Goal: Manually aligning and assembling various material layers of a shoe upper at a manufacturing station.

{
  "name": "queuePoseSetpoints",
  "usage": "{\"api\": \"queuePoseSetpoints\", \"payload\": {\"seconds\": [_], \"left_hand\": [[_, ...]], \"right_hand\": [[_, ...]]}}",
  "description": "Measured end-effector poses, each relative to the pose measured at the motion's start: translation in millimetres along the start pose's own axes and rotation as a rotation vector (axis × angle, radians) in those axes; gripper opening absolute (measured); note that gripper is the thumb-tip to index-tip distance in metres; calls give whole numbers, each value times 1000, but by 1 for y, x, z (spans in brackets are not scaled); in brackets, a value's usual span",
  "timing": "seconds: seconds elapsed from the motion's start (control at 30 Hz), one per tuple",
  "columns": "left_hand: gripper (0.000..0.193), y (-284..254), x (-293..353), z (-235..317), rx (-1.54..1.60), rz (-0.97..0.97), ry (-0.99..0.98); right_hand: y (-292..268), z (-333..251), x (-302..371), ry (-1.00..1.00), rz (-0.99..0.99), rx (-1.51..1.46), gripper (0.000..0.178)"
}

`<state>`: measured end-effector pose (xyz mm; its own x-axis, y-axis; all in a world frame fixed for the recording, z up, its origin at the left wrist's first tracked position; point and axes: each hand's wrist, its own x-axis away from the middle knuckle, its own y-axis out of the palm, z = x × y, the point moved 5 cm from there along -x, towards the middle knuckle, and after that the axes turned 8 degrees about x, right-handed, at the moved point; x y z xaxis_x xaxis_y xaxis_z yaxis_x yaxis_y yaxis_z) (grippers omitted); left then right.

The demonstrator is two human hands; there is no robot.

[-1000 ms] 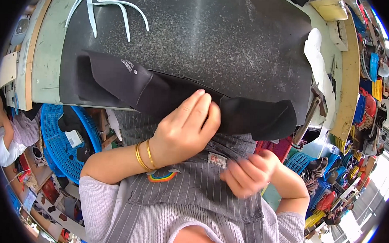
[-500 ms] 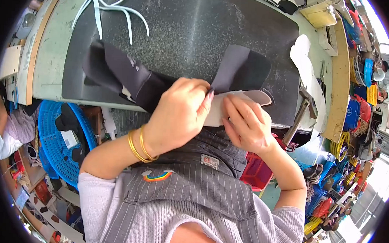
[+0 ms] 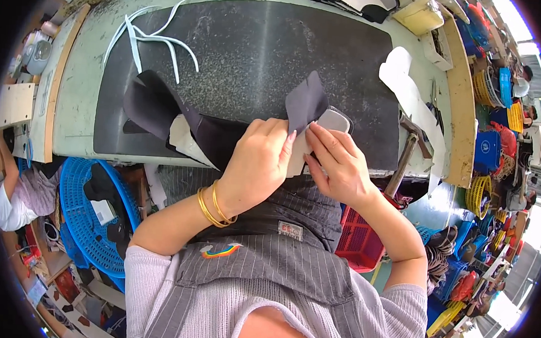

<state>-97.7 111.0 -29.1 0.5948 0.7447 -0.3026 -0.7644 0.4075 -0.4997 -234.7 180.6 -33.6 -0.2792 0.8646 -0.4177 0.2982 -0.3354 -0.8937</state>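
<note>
A black, flexible piece with pale lining (image 3: 185, 140), which looks like a shoe upper, stretches across the near edge of a dark board (image 3: 251, 65). My left hand (image 3: 257, 159) is closed on its middle, thumb and fingers pinching the edge. Fingers pressed together, my right hand (image 3: 338, 166) grips the pale lining close beside the left thumb. Between and above the fingertips a black flap (image 3: 306, 104) stands up, bent over. A grey rounded end (image 3: 335, 120) shows beyond my right fingers. The hands hide the join between these parts.
Pale blue strips (image 3: 161, 38) lie at the far left. On the right are a white cut sheet (image 3: 401, 78) and a hammer (image 3: 401, 168). Below the table edge sit a blue basket (image 3: 76, 203) with black pieces and a red basket (image 3: 364, 236).
The flap between my hands has gone from spread flat to narrow and bent upright. The piece's left end has twisted, showing more pale lining. Both hands stay gripping close together.
</note>
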Motion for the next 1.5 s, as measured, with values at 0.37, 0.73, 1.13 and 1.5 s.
{"api": "queuePoseSetpoints", "payload": {"seconds": [0.37, 0.73, 1.13, 1.5], "left_hand": [[37, 28, 27, 19, -500, -142, 468], [42, 25, 20, 12, -368, -121, 283], [42, 33, 23, 10, -471, -140, 360], [44, 32, 21, 10, -443, -167, 331]], "right_hand": [[-5, 61, -12, 896, -194, -1146, 38], [-9, 64, -41, 621, -547, -751, 13], [7, 62, -74, 601, -698, -318, 23], [6, 69, -58, 633, -623, -513, 19]]}}
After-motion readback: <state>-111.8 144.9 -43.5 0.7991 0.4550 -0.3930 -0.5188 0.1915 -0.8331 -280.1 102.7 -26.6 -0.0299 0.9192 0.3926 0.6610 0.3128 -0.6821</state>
